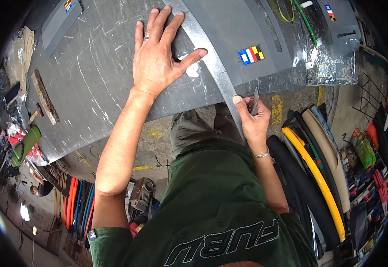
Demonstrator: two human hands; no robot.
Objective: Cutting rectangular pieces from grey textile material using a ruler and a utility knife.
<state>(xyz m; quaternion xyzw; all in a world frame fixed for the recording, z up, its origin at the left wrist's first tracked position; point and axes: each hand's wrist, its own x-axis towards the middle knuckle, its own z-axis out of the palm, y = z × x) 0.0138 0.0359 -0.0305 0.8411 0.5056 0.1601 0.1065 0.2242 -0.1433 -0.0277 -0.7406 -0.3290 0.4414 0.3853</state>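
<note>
A long metal straightedge [216,73] lies on the dark work table [92,66], running from the top middle down past its near edge. My left hand [156,62] lies flat with fingers spread, its fingertips and thumb on the straightedge. At the near end my right hand [254,120] is closed, its thumb against the straightedge. A small knife with a pointed blade [254,101] sticks up from its fingers; the handle is mostly hidden. Right of the straightedge lies a grey sheet [225,26] with a coloured flag patch [251,55].
A second grey piece [60,22] lies at the far left, near a wooden stick [45,95]. A clear plastic bag [334,69] sits at the table's right end. Rolls of material, one yellow [314,173], stand to my right. Another person [43,187] is at the lower left.
</note>
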